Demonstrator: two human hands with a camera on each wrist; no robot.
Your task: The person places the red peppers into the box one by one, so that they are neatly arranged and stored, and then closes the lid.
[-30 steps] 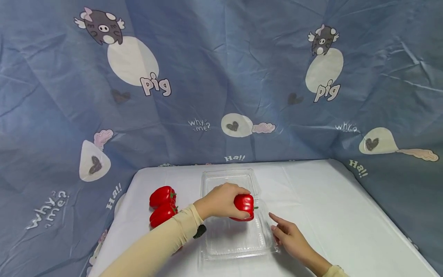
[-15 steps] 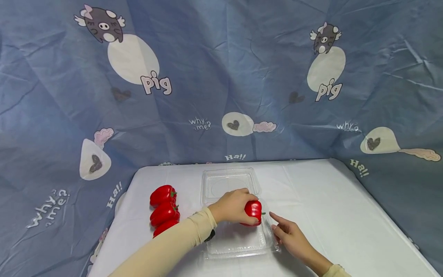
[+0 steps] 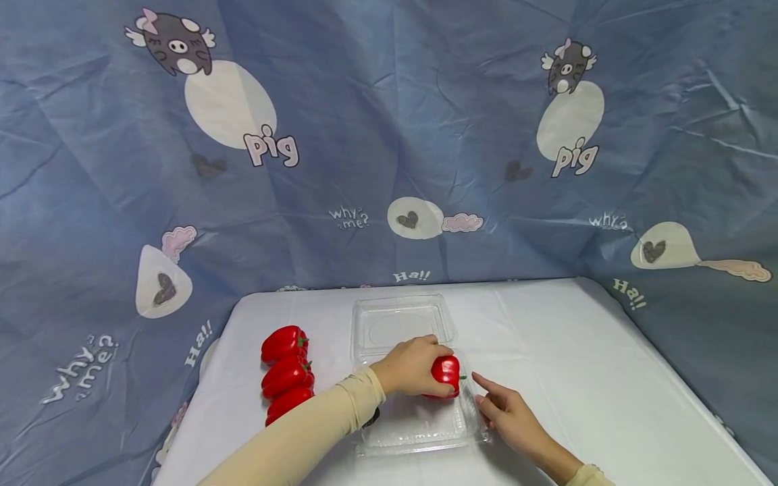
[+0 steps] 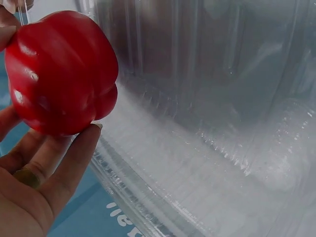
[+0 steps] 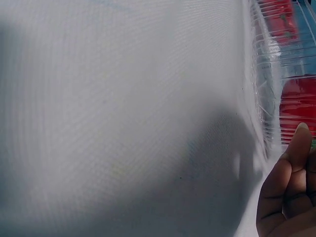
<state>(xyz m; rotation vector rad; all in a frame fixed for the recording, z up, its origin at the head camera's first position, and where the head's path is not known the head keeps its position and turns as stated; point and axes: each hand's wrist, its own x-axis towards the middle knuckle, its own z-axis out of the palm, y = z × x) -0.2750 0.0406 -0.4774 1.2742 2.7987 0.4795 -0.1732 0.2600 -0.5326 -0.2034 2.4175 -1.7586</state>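
Observation:
My left hand (image 3: pixel 410 366) grips a red bell pepper (image 3: pixel 446 375) with a green stem, fingers on its far side and thumb on its near side. In the left wrist view the pepper (image 4: pixel 64 74) sits among curled fingertips over the clear plastic clamshell container (image 4: pixel 163 163). That container (image 3: pixel 413 442) lies unfolded, its lid half (image 3: pixel 401 312) flat toward the back. My right hand (image 3: pixel 510 417) stays at the container's right side, index finger extended; in the right wrist view its fingers (image 5: pixel 291 173) are close to the clear wall, contact uncertain.
Several red bell peppers (image 3: pixel 286 375) lie in a column on the left of the white-covered table (image 3: pixel 583 378), the nearest partly behind my left sleeve (image 3: pixel 316 425). A blue printed curtain (image 3: pixel 389 148) hangs behind the table and at its sides.
My left hand has carried the pepper rightward and slightly nearer, to the right part of the container's near half. The sleeve's shift uncovers another pepper at left. The right hand stays put.

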